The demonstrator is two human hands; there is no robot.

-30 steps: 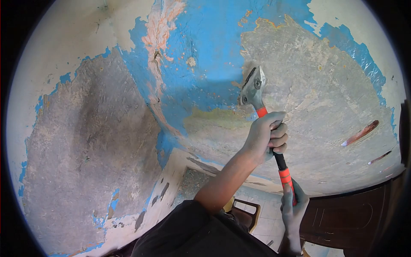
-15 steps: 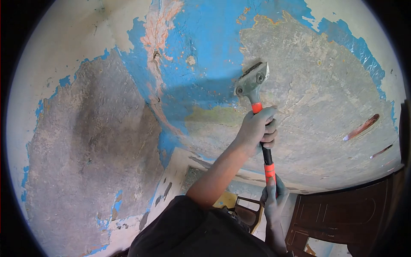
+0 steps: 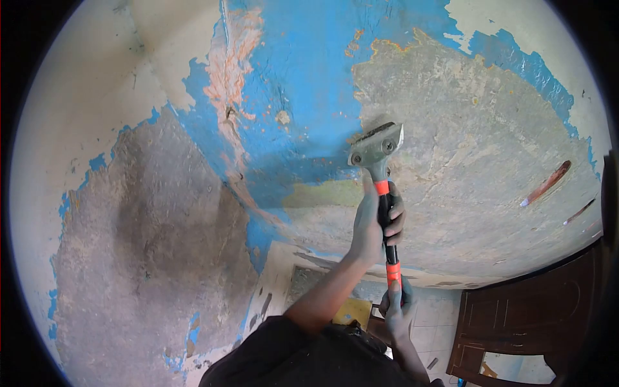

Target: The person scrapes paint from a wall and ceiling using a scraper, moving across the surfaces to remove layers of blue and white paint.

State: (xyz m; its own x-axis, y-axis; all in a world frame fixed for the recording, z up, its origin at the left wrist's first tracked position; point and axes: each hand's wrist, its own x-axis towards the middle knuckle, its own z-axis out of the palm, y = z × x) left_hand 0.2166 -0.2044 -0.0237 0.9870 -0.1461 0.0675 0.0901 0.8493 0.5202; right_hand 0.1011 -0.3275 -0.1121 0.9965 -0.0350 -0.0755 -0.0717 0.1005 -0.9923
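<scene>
A long-handled scraper (image 3: 377, 147) with a wide metal head and a black and orange handle is held up in front of the wall. My left hand (image 3: 369, 226) is wrapped around the upper handle, its thumb stretched up along the neck below the head. Lower down, my right hand (image 3: 397, 313) closes on the orange end of the handle. The blade edge overlaps the border between the blue paint (image 3: 313, 84) and a bare grey patch (image 3: 451, 116).
To the left is another large grey patch (image 3: 161, 219), ringed by blue and cream paint. A pinkish cracked strip (image 3: 233, 58) runs down between the patches. Dark wooden furniture (image 3: 516, 303) stands at lower right, and a yellow piece (image 3: 353, 311) lies below my arms.
The scraper sits slightly lower in view, both hands still on it. My left thumb now points up along the neck instead of curling around the handle. The view has shifted a little.
</scene>
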